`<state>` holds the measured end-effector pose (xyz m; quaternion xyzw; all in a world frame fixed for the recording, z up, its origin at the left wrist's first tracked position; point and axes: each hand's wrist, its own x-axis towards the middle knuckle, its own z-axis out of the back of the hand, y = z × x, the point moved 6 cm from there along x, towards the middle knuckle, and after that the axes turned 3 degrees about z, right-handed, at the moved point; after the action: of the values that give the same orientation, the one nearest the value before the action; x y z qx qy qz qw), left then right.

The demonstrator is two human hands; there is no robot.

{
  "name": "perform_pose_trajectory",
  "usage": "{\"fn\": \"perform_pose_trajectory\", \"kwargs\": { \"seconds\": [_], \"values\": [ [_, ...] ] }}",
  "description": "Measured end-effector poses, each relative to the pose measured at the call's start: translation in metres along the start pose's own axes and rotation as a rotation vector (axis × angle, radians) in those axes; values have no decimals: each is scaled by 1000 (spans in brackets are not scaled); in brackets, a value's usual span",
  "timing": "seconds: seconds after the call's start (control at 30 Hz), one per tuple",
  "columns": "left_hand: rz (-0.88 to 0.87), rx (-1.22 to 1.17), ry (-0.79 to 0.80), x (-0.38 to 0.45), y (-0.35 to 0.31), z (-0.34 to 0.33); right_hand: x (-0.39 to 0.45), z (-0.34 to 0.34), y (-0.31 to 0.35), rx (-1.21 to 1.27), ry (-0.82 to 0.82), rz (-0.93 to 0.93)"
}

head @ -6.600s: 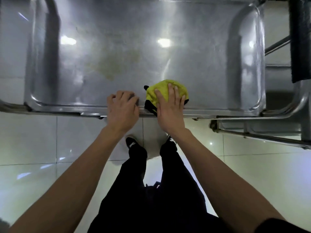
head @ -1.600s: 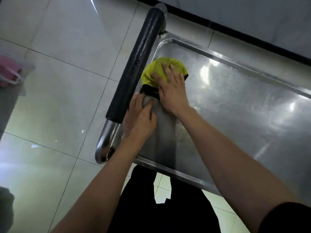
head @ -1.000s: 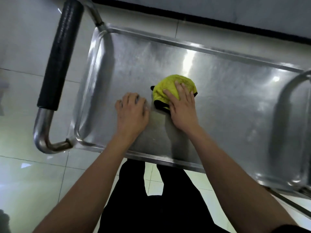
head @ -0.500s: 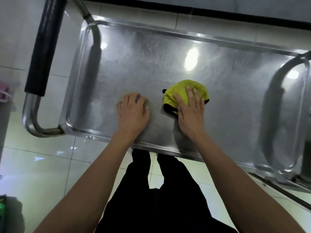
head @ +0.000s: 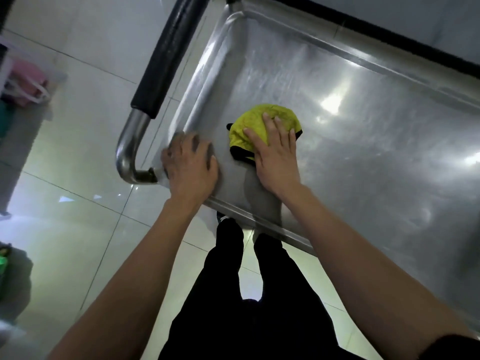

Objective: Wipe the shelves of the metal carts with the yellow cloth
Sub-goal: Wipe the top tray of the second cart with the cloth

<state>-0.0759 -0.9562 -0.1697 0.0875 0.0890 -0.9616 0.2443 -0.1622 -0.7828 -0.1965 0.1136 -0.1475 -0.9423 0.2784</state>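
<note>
Right hand flat on yellow cloth, fingers straight, slightly spread, pressing bunched cloth onto cart shelf near its left end; left hand palm-down on shelf's near left corner, fingers extended, blurred; black-padded handle just beyond left rim

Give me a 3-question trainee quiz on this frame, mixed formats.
1. True or false: the right hand presses the yellow cloth with straight fingers.
2. Multiple choice: the left hand rests on A) the black handle, B) the near corner of the shelf, C) the cloth.
3. Fill in: the cloth lies on the end of the shelf nearest the ____.

Key: 1 true; 2 B; 3 handle.
</note>
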Motion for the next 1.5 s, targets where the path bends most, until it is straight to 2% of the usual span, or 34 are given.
{"fn": "perform_pose_trajectory", "kwargs": {
  "seconds": [0.1,0.27,0.57,0.77,1.2,1.33,1.5],
  "values": [
    [31,-5,3,8,30,0,36,-5,35,-4,56,49],
    [-1,-21,16,12,38,-2,96,-12,90,-26,127,136],
    [-7,-25,58,5,44,-5,91,-12,91,-51,141,188],
    [-2,15,24,-27,16,-7,22,-11,43,-3,120,151],
    [-152,28,53,-130,-118,-43,-182,7,-111,-4,18,13],
    [-144,10,62,-143,-123,-44,-208,4,-128,-34,18,-3],
    [-99,-26,10,-154,-95,-40,-206,7,-115,-67,3,18]
  ]
}}
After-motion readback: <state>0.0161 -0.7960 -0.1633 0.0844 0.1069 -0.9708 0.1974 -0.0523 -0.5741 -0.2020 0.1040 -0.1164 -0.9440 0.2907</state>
